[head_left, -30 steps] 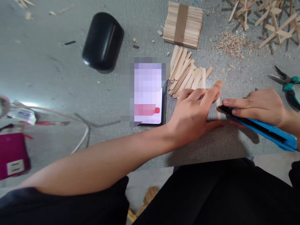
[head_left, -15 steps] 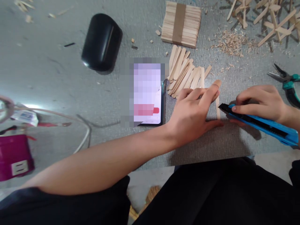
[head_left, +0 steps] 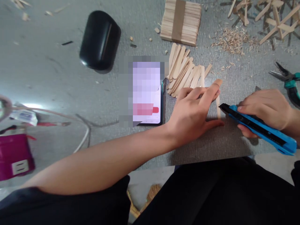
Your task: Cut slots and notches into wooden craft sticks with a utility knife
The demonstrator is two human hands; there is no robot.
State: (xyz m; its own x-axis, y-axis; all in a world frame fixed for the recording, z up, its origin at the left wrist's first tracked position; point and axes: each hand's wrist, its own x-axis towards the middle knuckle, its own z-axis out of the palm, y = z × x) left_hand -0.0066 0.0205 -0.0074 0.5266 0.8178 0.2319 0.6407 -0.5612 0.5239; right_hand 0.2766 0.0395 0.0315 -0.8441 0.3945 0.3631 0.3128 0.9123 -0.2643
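Our left hand (head_left: pixel 191 112), thumb and fingers spread, pins a stick (head_left: pixel 218 104) at three o'clock; our right hand (head_left: pixel 269 106) pinches the knife (head_left: pixel 260 126). That stick seems uncut; loose sticks (head_left: pixel 180 65) lie at one; stars (head_left: pixel 277 23) at two look joined.

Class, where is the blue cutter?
The cutter is at right in the head view, held in the right hand, its tip by the stick the left hand holds.

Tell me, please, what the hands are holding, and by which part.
Right hand: blue plastic cutter knife, by its handle's front. Left hand: flat pale wooden stick, pressed near both ends.
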